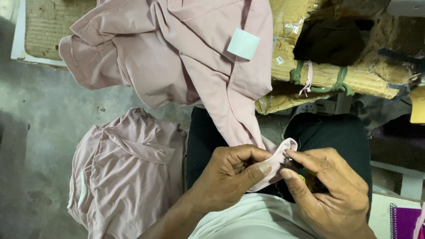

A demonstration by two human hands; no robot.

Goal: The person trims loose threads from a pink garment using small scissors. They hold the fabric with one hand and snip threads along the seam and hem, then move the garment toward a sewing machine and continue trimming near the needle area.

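Pile of pink garments [126, 177] heaped on grey concrete floor [35, 115], lower left. Tied cardboard bundle [354, 77] upper right, bound with green cord [341, 77]; dark brown cloth [330, 40] resting on top. Worn cardboard sheet [46, 28] upper left. Purple spiral notebook [405, 221] at lower right corner. Black trousers [327, 132] at centre, white shirt [252, 219] below.

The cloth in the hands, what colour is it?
Pale pink. The cloth shows best in the head view, pinched between the left hand and right hand.
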